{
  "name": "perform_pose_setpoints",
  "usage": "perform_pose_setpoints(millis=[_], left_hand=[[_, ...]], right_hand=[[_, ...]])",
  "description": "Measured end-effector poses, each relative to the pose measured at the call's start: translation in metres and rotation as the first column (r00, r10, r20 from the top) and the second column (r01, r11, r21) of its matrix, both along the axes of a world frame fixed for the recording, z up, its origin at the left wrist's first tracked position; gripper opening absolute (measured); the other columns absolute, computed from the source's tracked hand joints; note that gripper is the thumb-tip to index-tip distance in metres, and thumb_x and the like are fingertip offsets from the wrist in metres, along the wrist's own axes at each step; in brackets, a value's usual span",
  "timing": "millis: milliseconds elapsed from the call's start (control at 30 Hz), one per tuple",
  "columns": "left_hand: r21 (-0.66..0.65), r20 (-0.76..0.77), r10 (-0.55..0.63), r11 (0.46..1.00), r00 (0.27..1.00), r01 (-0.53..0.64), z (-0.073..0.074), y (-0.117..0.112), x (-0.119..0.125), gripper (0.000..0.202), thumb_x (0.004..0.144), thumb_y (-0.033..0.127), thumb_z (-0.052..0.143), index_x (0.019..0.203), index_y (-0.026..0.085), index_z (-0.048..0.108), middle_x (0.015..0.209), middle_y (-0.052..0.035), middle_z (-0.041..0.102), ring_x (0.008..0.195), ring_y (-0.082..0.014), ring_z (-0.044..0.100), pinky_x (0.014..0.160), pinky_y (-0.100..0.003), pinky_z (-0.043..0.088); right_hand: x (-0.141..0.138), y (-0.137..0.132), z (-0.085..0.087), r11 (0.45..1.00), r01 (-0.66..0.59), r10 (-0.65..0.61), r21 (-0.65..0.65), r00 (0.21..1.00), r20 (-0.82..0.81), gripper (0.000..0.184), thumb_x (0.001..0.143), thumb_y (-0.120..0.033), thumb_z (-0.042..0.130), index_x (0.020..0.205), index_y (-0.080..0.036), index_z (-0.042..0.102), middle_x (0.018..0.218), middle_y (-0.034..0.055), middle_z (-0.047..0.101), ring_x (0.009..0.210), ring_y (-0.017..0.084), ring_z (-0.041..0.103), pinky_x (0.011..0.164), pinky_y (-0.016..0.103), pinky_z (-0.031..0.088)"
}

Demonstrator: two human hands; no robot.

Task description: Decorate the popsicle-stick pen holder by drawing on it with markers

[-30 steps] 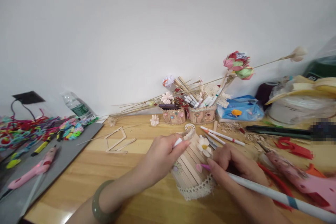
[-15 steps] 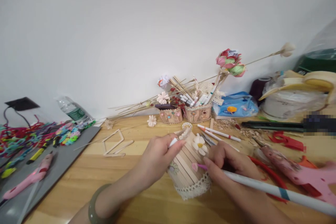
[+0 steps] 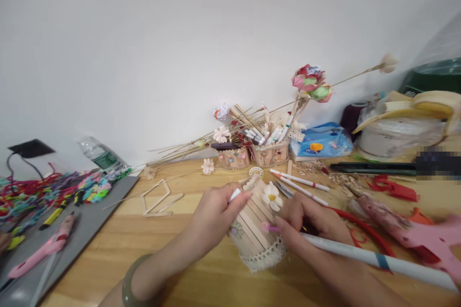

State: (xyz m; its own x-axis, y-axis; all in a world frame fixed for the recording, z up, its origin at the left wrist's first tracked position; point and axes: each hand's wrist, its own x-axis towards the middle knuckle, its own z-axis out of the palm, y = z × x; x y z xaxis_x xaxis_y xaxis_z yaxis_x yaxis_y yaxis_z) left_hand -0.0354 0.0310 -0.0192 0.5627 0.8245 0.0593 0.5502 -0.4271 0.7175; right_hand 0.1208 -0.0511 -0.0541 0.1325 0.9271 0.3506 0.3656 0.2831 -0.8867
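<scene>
A small holder made of wooden craft sticks [image 3: 255, 228] lies tilted on the wooden table, with lace round its base and a white flower [image 3: 271, 196] glued near its rim. My left hand [image 3: 216, 213] is closed around its left side. My right hand [image 3: 306, 220] pinches a long white marker [image 3: 374, 261] whose pink tip touches a small pink flower [image 3: 265, 227] on the sticks.
Two decorated stick holders [image 3: 252, 153] with pens and paper flowers stand at the back. A pink glue gun [image 3: 414, 235], red scissors [image 3: 392, 188] and loose pens [image 3: 298, 181] lie at right. A grey mat [image 3: 77, 223] with another glue gun and coloured pipe cleaners sits at left.
Both hands and the stick holder have stayed together; the view has drifted slightly, and the marker tip remains at the small pink flower.
</scene>
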Motion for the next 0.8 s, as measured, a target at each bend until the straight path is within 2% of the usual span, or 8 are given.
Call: perform_pose_setpoints(millis=[200,333,533,800], left_hand=[[-0.003,0.004,0.009,1.000,1.000,-0.009,-0.0009,-0.0007,0.0006,0.039,0.083,0.045,0.040,0.054,0.019,0.033,0.051,0.0057,0.034,0.050,-0.0091,0.031,0.048,-0.022,0.026],[-0.003,0.009,0.004,1.000,1.000,-0.004,-0.0013,0.0000,0.0010,0.039,0.083,0.044,0.040,0.054,0.019,0.033,0.051,0.0057,0.034,0.050,-0.0091,0.031,0.048,-0.022,0.026],[0.003,0.001,0.004,1.000,1.000,-0.004,-0.0015,-0.0001,-0.0009,0.039,0.083,0.044,0.040,0.055,0.019,0.034,0.052,0.0056,0.034,0.051,-0.0092,0.031,0.049,-0.023,0.025],[-0.009,0.017,-0.001,1.000,1.000,0.001,0.0003,-0.0009,0.0005,0.039,0.084,0.044,0.040,0.055,0.019,0.033,0.052,0.0058,0.032,0.051,-0.0090,0.030,0.049,-0.023,0.025]], right_hand=[[-0.0004,0.0015,0.0015,1.000,0.020,-0.020,0.008,1.000,0.002,0.028,0.079,-0.024,0.049,0.058,-0.024,0.029,0.052,-0.0060,0.040,0.047,0.011,0.037,0.043,0.022,0.032],[0.0005,0.0000,0.0026,1.000,-0.005,0.006,-0.030,1.000,0.009,0.031,0.079,-0.026,0.051,0.058,-0.024,0.029,0.051,-0.0060,0.041,0.047,0.011,0.038,0.042,0.022,0.031],[0.0011,-0.0009,-0.0022,1.000,-0.018,0.019,-0.011,0.999,0.028,0.031,0.080,-0.024,0.050,0.059,-0.024,0.028,0.053,-0.0065,0.038,0.048,0.010,0.036,0.043,0.023,0.029],[0.0013,-0.0013,0.0002,0.999,-0.029,0.029,-0.018,0.999,0.025,0.030,0.081,-0.025,0.050,0.059,-0.024,0.029,0.054,-0.0063,0.039,0.049,0.010,0.036,0.042,0.023,0.029]])
